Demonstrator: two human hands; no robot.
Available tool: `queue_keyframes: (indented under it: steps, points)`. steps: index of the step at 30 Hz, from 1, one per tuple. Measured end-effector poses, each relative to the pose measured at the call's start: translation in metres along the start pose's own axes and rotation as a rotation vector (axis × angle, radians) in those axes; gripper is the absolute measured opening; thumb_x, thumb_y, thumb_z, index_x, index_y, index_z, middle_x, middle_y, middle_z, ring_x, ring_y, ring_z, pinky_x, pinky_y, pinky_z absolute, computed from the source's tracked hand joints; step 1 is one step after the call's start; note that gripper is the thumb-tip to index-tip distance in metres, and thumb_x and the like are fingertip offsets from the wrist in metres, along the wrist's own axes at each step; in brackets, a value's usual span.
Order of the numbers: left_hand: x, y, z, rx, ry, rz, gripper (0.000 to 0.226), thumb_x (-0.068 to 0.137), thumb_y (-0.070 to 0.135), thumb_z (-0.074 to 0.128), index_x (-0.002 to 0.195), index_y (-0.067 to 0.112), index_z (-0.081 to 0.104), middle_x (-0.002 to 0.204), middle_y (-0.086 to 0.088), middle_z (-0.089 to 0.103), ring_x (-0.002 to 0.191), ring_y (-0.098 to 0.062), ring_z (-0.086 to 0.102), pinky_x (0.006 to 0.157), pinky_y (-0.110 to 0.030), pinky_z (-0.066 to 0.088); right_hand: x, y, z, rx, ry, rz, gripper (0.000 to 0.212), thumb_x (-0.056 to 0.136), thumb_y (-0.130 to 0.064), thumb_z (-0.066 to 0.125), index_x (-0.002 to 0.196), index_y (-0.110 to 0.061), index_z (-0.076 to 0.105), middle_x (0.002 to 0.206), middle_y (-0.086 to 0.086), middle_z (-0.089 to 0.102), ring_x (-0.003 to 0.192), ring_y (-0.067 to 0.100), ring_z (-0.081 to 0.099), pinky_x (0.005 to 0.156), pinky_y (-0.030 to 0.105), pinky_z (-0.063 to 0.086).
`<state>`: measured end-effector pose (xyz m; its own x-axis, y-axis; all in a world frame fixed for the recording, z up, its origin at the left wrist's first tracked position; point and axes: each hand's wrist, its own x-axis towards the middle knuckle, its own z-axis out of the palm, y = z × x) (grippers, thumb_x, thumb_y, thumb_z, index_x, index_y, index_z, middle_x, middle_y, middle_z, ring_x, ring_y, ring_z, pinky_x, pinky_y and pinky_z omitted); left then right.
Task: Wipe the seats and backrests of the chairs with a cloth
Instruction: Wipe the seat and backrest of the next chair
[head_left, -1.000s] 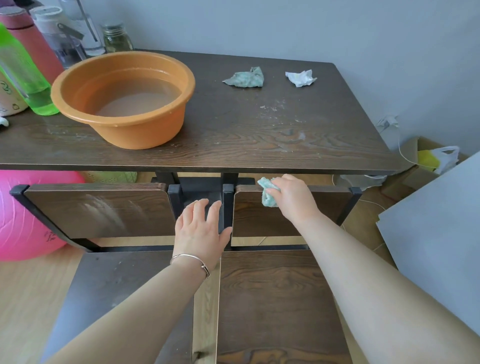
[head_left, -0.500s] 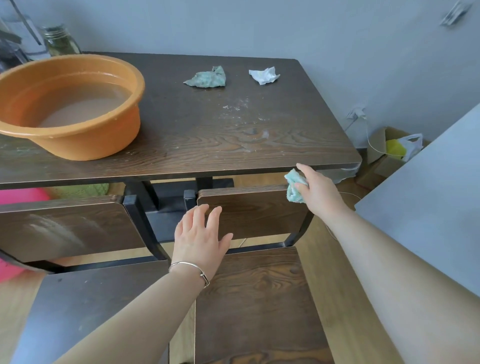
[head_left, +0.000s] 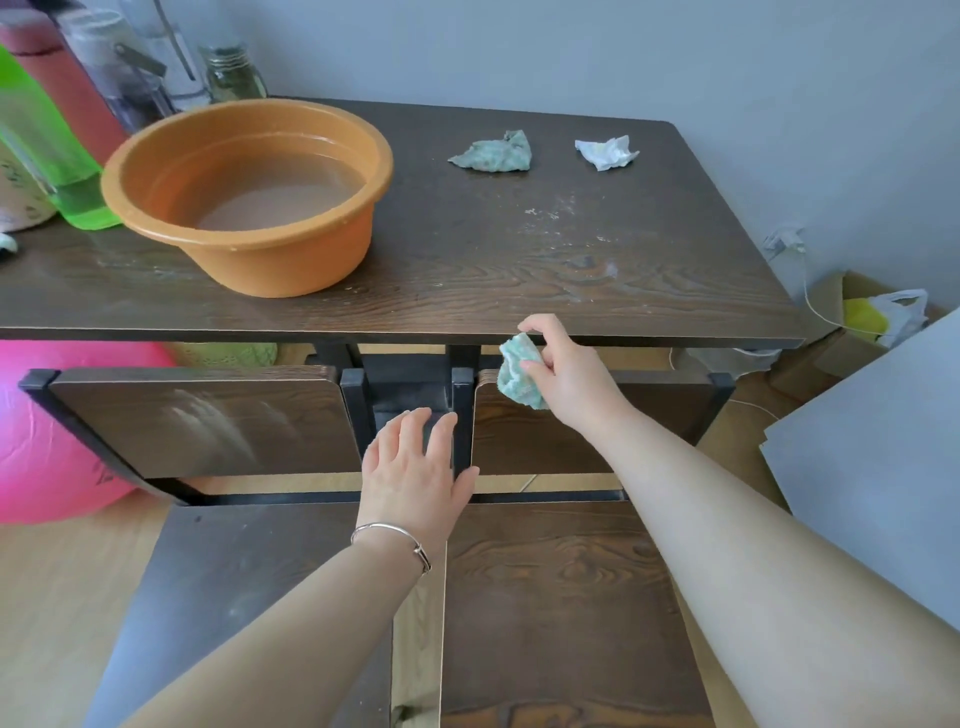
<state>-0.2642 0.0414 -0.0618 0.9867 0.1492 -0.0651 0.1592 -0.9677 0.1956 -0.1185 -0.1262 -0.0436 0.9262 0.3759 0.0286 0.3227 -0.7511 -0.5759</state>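
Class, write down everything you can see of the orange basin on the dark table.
The round orange plastic basin stands upright on the left part of the dark wood-grain table. It has a broad rolled rim and smooth walls that taper to a narrower base. It is part filled with cloudy brownish water. A translucent green bottle stands close at its left side; whether they touch cannot be told.

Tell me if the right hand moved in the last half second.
Yes: the right hand went left along the right backrest, from its right end to its left corner.
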Motion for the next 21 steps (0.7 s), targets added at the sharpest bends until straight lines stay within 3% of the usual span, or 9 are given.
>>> queue_keyframes:
  steps: [3,7,10,15,17,21]
  points:
    - [-0.006,-0.017,-0.004,0.008,-0.002,-0.03,0.063,0.097,0.056,0.035,0.151,0.03,0.017,0.154,0.001,0.02,0.142,-0.023,0.018,0.117,-0.04,0.022,0.012,-0.028,0.021,-0.026,-0.021,-0.101,0.022,0.101,-0.023,0.05,0.121,-0.033,0.049,0.099,-0.003,0.061,0.085,0.013,0.06,0.056,0.015,0.043]
    - [-0.013,-0.037,-0.005,0.005,-0.001,-0.058,0.062,0.097,0.056,0.034,0.151,0.03,0.017,0.154,0.001,0.02,0.142,-0.023,0.017,0.117,-0.04,0.023,0.022,-0.052,0.039,-0.03,-0.039,-0.119,0.021,0.1,-0.025,0.053,0.118,-0.036,0.056,0.099,-0.003,0.064,0.089,0.014,0.062,0.064,0.028,0.058]
    - [-0.017,-0.047,-0.005,-0.004,0.004,-0.069,0.062,0.096,0.056,0.036,0.15,0.03,0.019,0.153,0.0,0.022,0.141,-0.023,0.019,0.116,-0.04,0.024,0.025,-0.054,0.045,-0.026,-0.02,-0.102,0.019,0.1,-0.028,0.054,0.115,-0.036,0.063,0.105,-0.002,0.067,0.095,0.017,0.061,0.07,0.033,0.058]
    - [-0.021,-0.051,-0.007,0.011,-0.015,-0.063,0.062,0.097,0.058,0.029,0.151,0.032,0.013,0.154,0.0,0.017,0.143,-0.023,0.014,0.117,-0.041,0.021,0.022,-0.049,0.045,-0.017,-0.038,-0.036,0.038,0.096,-0.034,0.06,0.132,-0.021,0.059,0.123,0.002,0.064,0.108,0.015,0.061,0.078,0.023,0.053]
    - [-0.022,-0.05,-0.008,0.004,-0.021,-0.057,0.062,0.097,0.057,0.029,0.151,0.031,0.012,0.155,0.0,0.016,0.144,-0.024,0.013,0.118,-0.041,0.02,0.02,-0.049,0.042,-0.047,-0.074,-0.036,0.048,0.093,-0.036,0.065,0.137,-0.018,0.055,0.129,0.002,0.061,0.112,0.016,0.059,0.085,0.025,0.052]
    - [-0.02,-0.045,-0.005,-0.004,-0.032,-0.049,0.062,0.098,0.056,0.032,0.151,0.031,0.014,0.156,-0.001,0.017,0.145,-0.024,0.013,0.119,-0.042,0.019,0.02,-0.047,0.042,-0.2,-0.1,-0.082,0.051,0.089,-0.038,0.069,0.135,-0.019,0.056,0.118,-0.001,0.053,0.101,0.012,0.054,0.082,0.024,0.049]
